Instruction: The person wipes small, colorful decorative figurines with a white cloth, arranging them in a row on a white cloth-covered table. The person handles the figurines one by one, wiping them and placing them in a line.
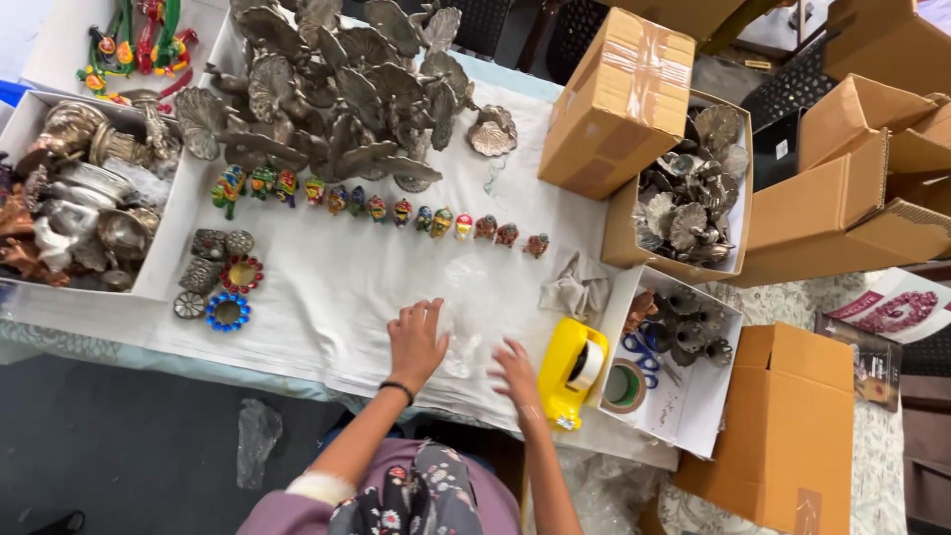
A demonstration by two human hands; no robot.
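Your left hand (416, 342) lies flat, fingers spread wide, on the white cloth (327, 287) over the counter, w/ a clear plastic bag (461, 347) just beside it, btwn both hands. Your right hand (515, 374) is also open, fingers splayed, holding nothing, touching the bag's edge, next to the yellow tape dispenser (568, 369). Beyond the hands: a row of small painted figurines (396, 210), a pile of metal peacock pieces (337, 89) further back.
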